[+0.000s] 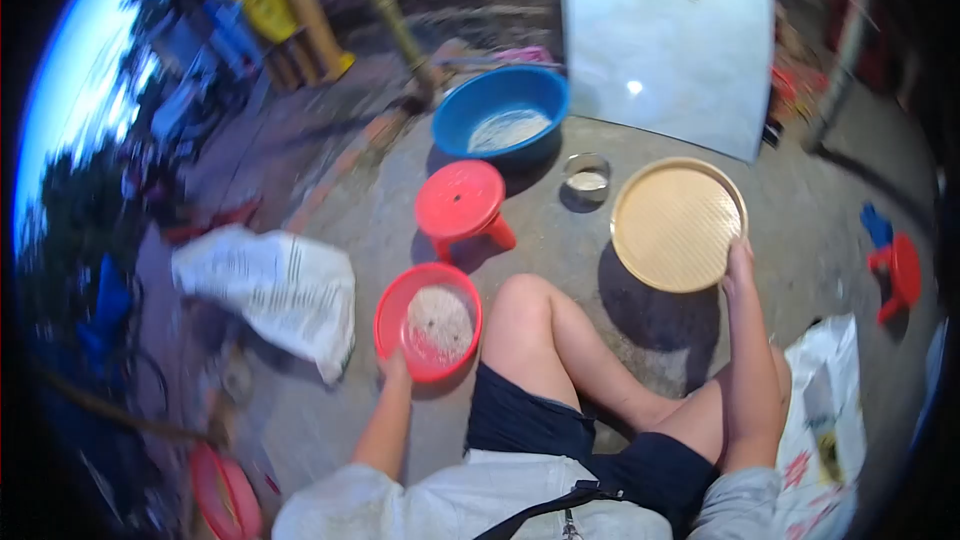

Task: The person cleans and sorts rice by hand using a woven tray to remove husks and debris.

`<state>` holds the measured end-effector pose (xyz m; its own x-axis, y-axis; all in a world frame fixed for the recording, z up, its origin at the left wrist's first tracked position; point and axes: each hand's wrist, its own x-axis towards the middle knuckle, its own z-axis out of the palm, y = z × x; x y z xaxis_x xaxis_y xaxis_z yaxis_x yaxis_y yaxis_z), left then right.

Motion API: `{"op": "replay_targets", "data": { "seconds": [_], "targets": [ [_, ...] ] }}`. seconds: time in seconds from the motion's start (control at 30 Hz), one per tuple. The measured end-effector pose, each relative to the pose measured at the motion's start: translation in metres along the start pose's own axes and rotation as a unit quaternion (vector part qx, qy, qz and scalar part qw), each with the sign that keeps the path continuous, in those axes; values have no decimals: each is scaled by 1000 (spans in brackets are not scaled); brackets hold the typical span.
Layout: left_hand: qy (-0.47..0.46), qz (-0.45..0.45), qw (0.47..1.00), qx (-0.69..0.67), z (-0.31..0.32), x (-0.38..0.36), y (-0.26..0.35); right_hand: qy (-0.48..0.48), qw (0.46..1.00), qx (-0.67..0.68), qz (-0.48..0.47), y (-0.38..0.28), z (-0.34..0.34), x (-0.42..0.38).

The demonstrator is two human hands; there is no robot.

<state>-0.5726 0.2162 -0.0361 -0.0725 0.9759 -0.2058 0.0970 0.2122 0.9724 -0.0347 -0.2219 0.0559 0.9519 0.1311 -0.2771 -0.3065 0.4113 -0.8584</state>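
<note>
My left hand (pixel 396 364) grips the near rim of a red plastic basin (pixel 391 315), its fingers partly hidden by the rim. Pale grain with a few dark specks lies inside, and the basin is beside my bent left knee. On the other side, my right hand (pixel 739 258) is closed on the edge of a round tan tray (pixel 672 225) with a ridged surface. Nothing shows on the tray, which is held above the concrete floor and casts a shadow below it.
Ahead stand a red stool (pixel 460 196), a blue basin (pixel 451 122) with pale contents and a small metal bowl (pixel 586 166). A white sack (pixel 275 285) lies left, a white plastic bag (pixel 825 410) right. A white board (pixel 665 30) leans behind; a small red stool (pixel 904 275) is far right.
</note>
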Motion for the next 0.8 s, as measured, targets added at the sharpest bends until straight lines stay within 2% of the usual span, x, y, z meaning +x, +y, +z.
{"op": "replay_targets", "data": {
  "seconds": [0.03,0.07,0.1,0.13,0.2,0.3,0.37,0.4,0.47,0.6,0.63,0.7,0.77,0.8],
  "targets": [
    [-138,-37,980,-137,-18,54,-56,6,999,36,-8,5,-3,3],
    [-76,-160,978,-114,-11,34,-30,29,997,69,-15,5,-3,4],
    [-78,-207,972,-85,-16,37,-29,49,994,95,-21,3,-2,5],
    [-86,-280,956,8,-12,18,-2,67,993,94,-18,2,-3,10],
    [-97,-325,937,80,-18,28,15,93,991,93,-21,-6,-2,5],
    [-166,-264,949,44,-1,25,68,120,987,102,-33,-17,4,1],
    [-168,-90,979,65,19,-4,118,129,987,95,-26,-13,-3,7],
    [-172,-88,979,70,30,-28,141,129,988,73,-41,-4,-6,18],
    [-130,36,989,65,61,-69,175,137,989,31,-39,1,-4,22],
    [-188,56,981,-3,115,-97,187,161,985,-30,-47,17,-2,29],
    [-215,52,975,3,139,-119,200,158,986,-27,-42,22,-3,31],
    [-270,109,957,-19,187,-136,198,161,986,-28,-35,36,-6,38],
    [-311,93,944,-65,249,-147,190,161,985,-54,-24,50,-12,45],
    [-323,112,935,-97,284,-160,189,170,983,-62,-23,52,-13,44]
  ]
}}
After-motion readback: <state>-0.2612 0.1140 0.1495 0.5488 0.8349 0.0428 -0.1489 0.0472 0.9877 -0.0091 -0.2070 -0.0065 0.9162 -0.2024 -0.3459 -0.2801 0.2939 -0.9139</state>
